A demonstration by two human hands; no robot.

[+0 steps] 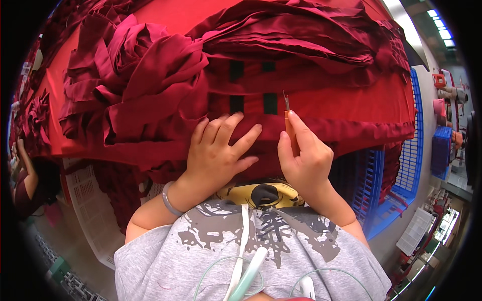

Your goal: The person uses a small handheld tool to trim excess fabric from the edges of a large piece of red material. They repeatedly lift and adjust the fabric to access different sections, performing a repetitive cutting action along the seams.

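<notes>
My left hand (220, 145) lies with its fingers spread on a strip of dark red fabric (361, 133) along the near edge of the work surface. In my right hand (307, 155) is a seam ripper (287, 108), pinched between thumb and fingers. Its handle is orange-brown and its thin forked metal tip points away from me, above the cloth. Beyond my fingers, two dark green patches (270, 104) show on the red surface. A thick crumpled heap of dark red fabric (145, 75) rises at the left, and long folded layers (296, 35) run across the far side.
A bright red cloth (386, 98) covers the work surface. Blue plastic crates (374, 185) stand below its right edge, and a white crate (88, 200) at the lower left. Another person's arm (27, 170) shows at the far left. Fabric hangs below the near edge.
</notes>
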